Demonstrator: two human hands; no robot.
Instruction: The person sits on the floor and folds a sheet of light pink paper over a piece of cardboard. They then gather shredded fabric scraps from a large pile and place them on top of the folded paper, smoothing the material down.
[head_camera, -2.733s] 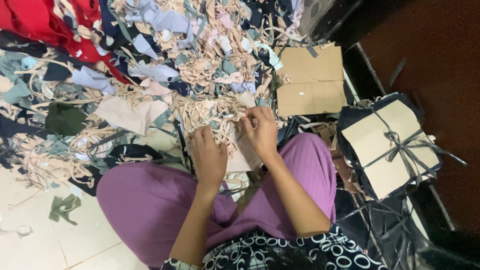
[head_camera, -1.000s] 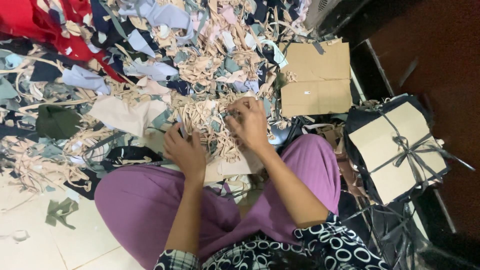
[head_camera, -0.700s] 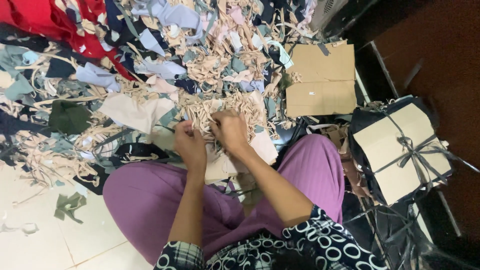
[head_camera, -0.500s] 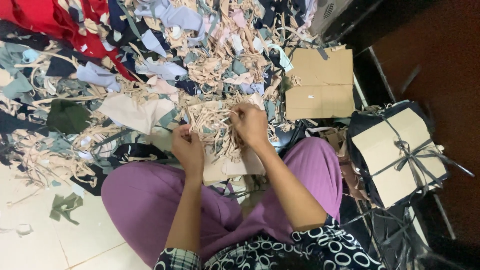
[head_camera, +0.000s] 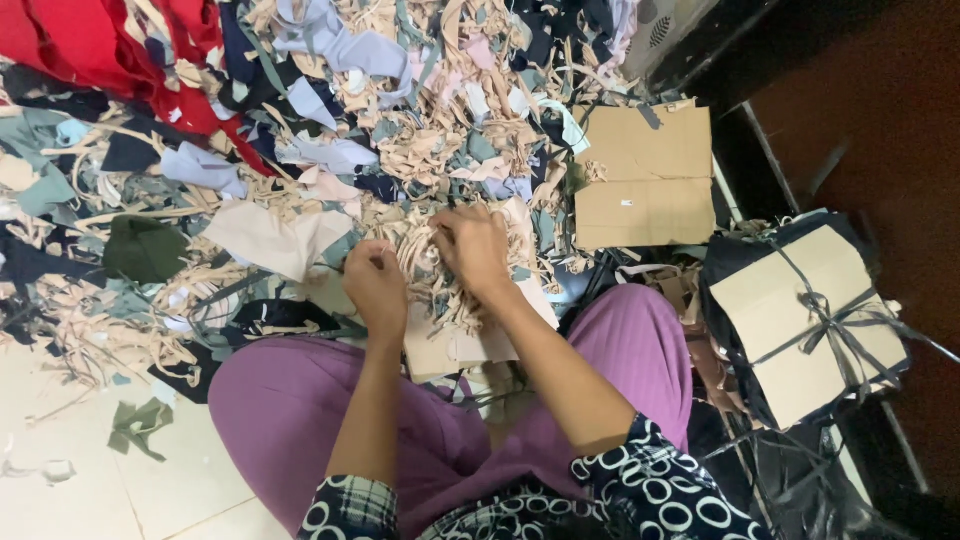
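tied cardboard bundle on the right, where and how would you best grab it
Probably by the dark strap where its bands cross on top of the tied cardboard bundle, coming from above. The bundle lies flat with its broad cardboard face up, and the crossing sits near the middle, so a hooked hand there should lift it fairly level. The edges sit in dark fabric, harder to get under.

Flattened brown cardboard box (head_camera: 643, 180), upper right of the scrap heap, bearing a small pale label (head_camera: 626, 203); dark bundle (head_camera: 805, 320) at far right, faced with tan cardboard and cross-tied with dark ribbon; no screens or signs.
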